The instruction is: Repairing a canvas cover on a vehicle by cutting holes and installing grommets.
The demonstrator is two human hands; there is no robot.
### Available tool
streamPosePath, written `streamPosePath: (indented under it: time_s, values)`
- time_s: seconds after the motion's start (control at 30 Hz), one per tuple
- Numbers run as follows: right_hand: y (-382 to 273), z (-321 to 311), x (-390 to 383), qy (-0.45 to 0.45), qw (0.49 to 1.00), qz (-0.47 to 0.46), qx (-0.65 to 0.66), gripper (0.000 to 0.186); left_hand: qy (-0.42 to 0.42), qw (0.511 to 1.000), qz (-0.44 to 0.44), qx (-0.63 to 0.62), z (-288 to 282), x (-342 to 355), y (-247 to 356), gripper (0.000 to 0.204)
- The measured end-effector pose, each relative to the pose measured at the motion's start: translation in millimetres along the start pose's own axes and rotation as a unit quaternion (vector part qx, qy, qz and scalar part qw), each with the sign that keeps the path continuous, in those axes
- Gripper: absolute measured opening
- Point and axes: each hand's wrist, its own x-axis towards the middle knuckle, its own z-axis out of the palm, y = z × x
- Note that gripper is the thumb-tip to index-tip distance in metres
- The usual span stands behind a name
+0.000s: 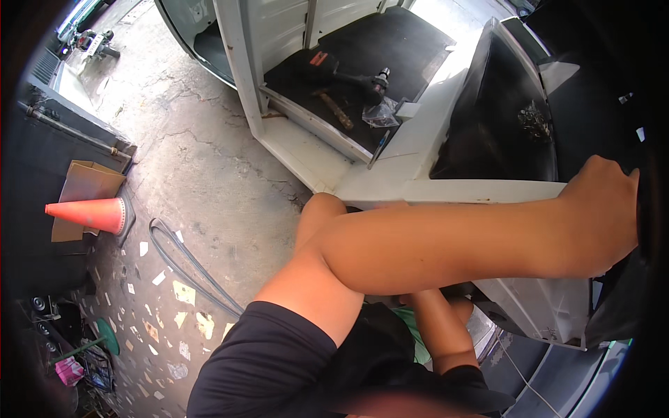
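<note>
My left arm crosses the view from the lower edge to the right. My left hand point(596, 216) is closed like a fist at the dark right rim, beside the black panel point(589, 157) and black sheet material point(617, 299). What its fingers hold, if anything, is lost in the dark. My right forearm point(439, 327) rises from a black sleeve and passes behind my left forearm, which hides my right hand. Both arms are in front of the white metal frame point(397, 171) of an open vehicle body. A black seat-like pad point(498, 118) leans inside that frame.
On the vehicle's black floor point(411, 52) lie a cordless drill point(359, 82), a wooden-handled tool point(338, 111) and a clear plastic bag point(382, 113). To the left are an orange cone point(87, 214), a cardboard box point(87, 180), a grey hose loop point(185, 258) and paper scraps point(183, 292).
</note>
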Motion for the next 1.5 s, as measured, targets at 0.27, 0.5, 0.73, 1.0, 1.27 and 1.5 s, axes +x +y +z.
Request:
streamPosePath:
  time_s: [0.27, 0.5, 0.73, 1.0, 1.27, 1.5]
  values:
    - [69.3, 88.5, 258.5, 0.338, 0.895, -0.019, -0.292, 0.04, -0.109, 0.992, 0.057, -0.005, 11.1, 19.6, 4.7, 0.02]
    - [71.7, 78.5, 277.1, 0.121, 0.89, 0.008, -0.439, 0.044, -0.074, 0.995, -0.007, -0.073, -21.6, 4.9, -1.6, 0.034]
    - [80.3, 90.1, 293.5, 0.171, 0.956, 0.079, -0.224, 0.042, 0.067, 0.991, -0.004, -0.119, -13.5, -3.5, -3.0, 0.025]
    - [119.7, 160.8, 182.6, 0.342, 0.76, -0.096, 0.544, 0.056, 0.018, 0.993, 0.038, -0.11, 5.2, 6.8, -4.9, 0.018]
    - [86.0, 13.8, -95.6, -0.25, 0.899, 0.013, 0.359, 0.042, 0.057, 0.991, 0.115, -0.026, -12.7, 3.5, -10.7, 0.019]
    - [59.9, -46.5, -151.7, 0.09, 0.951, -0.053, 0.292, 0.036, 0.096, 0.977, 0.191, 0.003, -10.4, 3.1, -26.7, 0.022]
